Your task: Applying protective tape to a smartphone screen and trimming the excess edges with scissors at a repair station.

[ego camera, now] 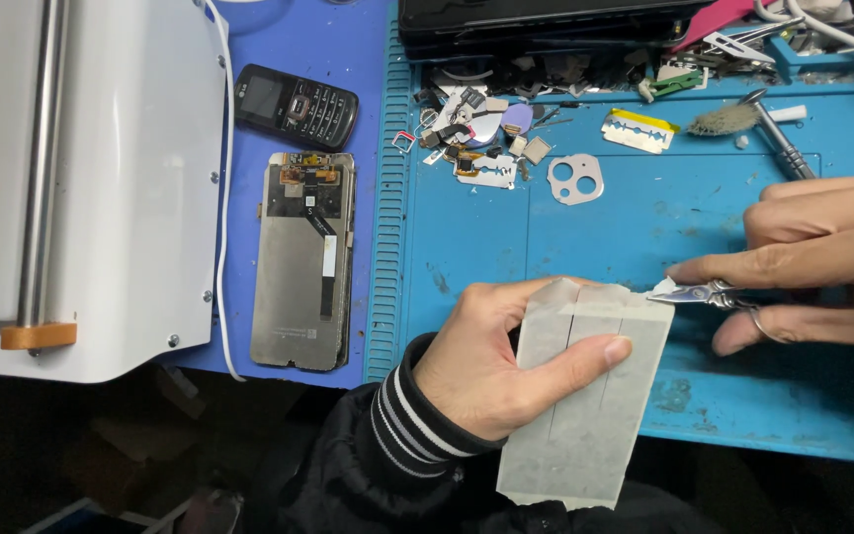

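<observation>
Left hand clamps a translucent grey rectangular sheet with lengthwise slits between thumb and fingers, holding it taut. Right hand, closed on small metal scissors, apparently meets the sheet's far corner above the blue bench mat.

I see a small black keypad phone with its dark screen off, on the blue surface. Just below it lies a detached phone display panel, grey back up.

We look down on a blue tabletop covered by a ridged blue work mat, a white machine casing at left, dark floor below.
</observation>
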